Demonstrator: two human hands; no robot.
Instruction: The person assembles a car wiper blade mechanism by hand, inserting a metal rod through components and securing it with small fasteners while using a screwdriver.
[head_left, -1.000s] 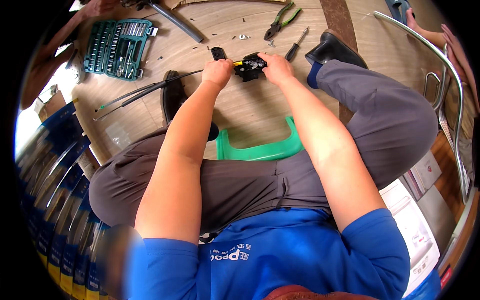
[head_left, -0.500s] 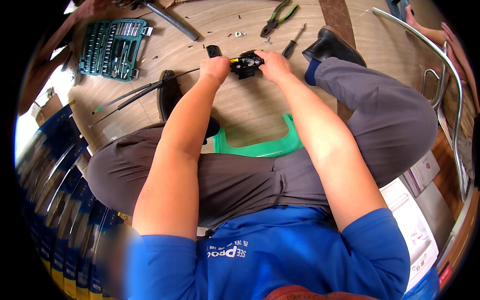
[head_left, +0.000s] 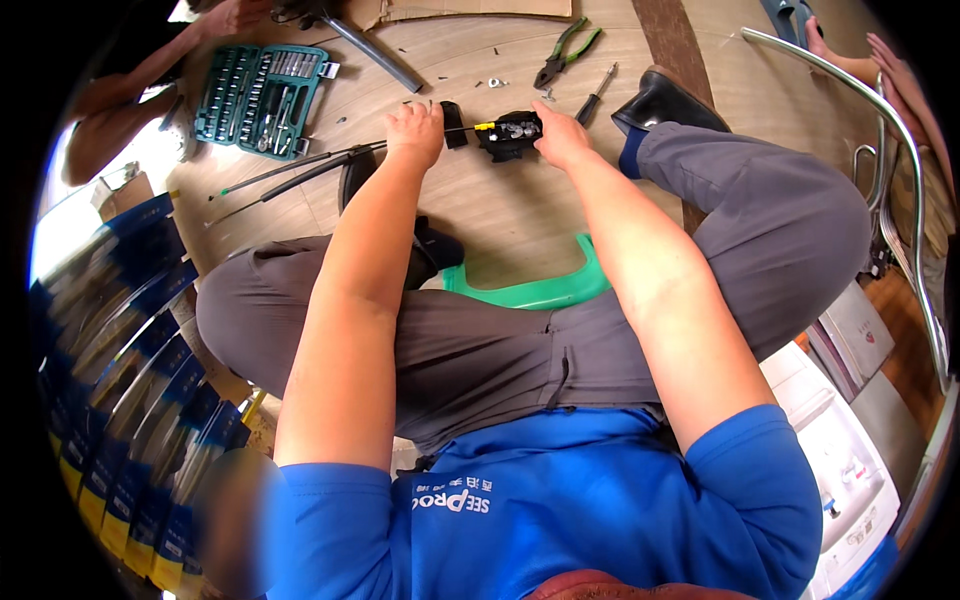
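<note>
A black mechanical part (head_left: 508, 134), small metal pieces showing inside, is lying on the wooden floor (head_left: 500, 215). The right hand (head_left: 560, 135) is gripping its edge; the left hand (head_left: 415, 130) is curling over a yellow-handled screwdriver (head_left: 478, 128), its tip hidden.

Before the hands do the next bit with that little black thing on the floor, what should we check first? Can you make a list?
1. Right hand touching the black part: ok.
2. Left hand on the yellow-handled screwdriver: ok, though the grip is too small to see well.
3. Screwdriver tip seated in a screw: cannot tell.
4. Spare tools close by: ok, green-handled pliers and a second screwdriver lie just beyond the part.
5. Loose small bits on the floor kept together: not ok, they lie scattered.
6. Socket set case open and near: ok.
</note>
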